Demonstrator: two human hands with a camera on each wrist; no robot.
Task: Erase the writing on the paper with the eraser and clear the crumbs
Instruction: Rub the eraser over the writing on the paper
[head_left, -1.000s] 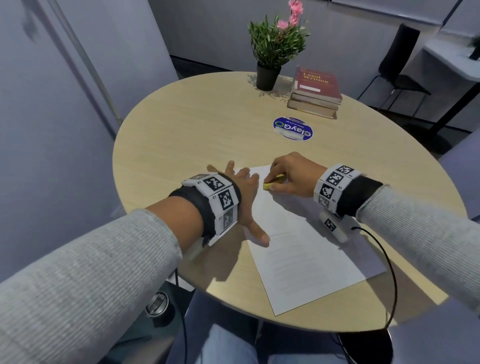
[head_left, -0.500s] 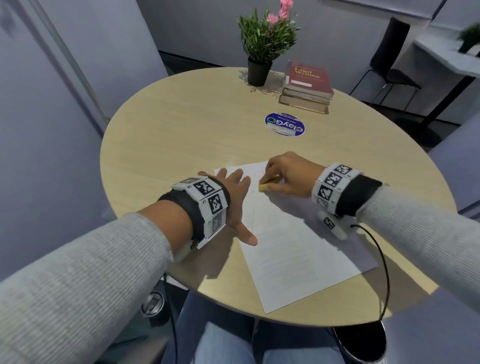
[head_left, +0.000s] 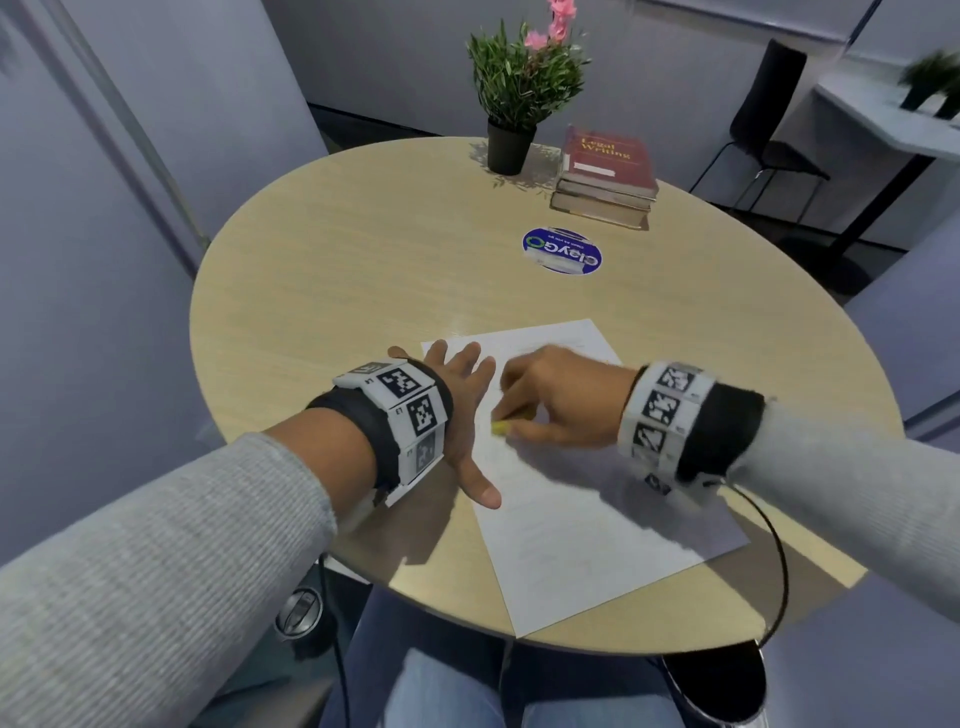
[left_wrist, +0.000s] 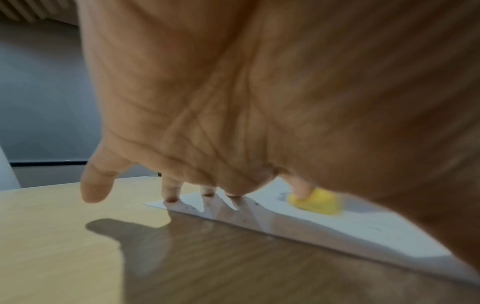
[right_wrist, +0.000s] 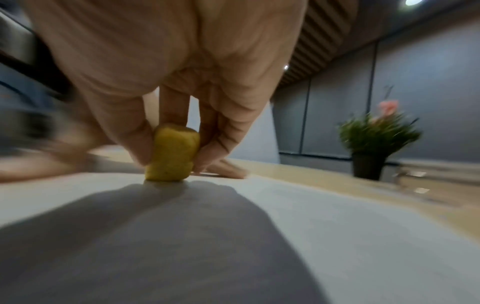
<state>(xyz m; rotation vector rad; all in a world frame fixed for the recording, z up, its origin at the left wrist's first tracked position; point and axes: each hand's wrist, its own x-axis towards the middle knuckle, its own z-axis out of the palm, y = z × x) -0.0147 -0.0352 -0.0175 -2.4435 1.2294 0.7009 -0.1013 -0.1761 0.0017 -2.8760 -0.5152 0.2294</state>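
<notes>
A white sheet of paper (head_left: 582, 519) lies on the round wooden table (head_left: 363, 260), near its front edge. My left hand (head_left: 462, 415) lies flat with spread fingers, pressing the paper's left edge; its fingertips (left_wrist: 171, 197) touch the sheet. My right hand (head_left: 550, 400) pinches a small yellow eraser (head_left: 501, 427) between thumb and fingers and holds its tip against the paper (right_wrist: 337, 226). The eraser (right_wrist: 171, 153) stands upright on the sheet. It also shows blurred in the left wrist view, eraser (left_wrist: 317, 202). Small dark crumbs dot the paper (left_wrist: 389, 232) near my left fingers.
At the far side of the table stand a potted plant (head_left: 511, 98) with pink flowers and a stack of books (head_left: 605, 176). A round blue sticker (head_left: 562, 251) lies between them and the paper. A black chair (head_left: 763, 130) stands beyond the table.
My right hand has slid the eraser toward me along the paper, closer to my left thumb, and is blurred with motion. My left hand stays pressed on the sheet.
</notes>
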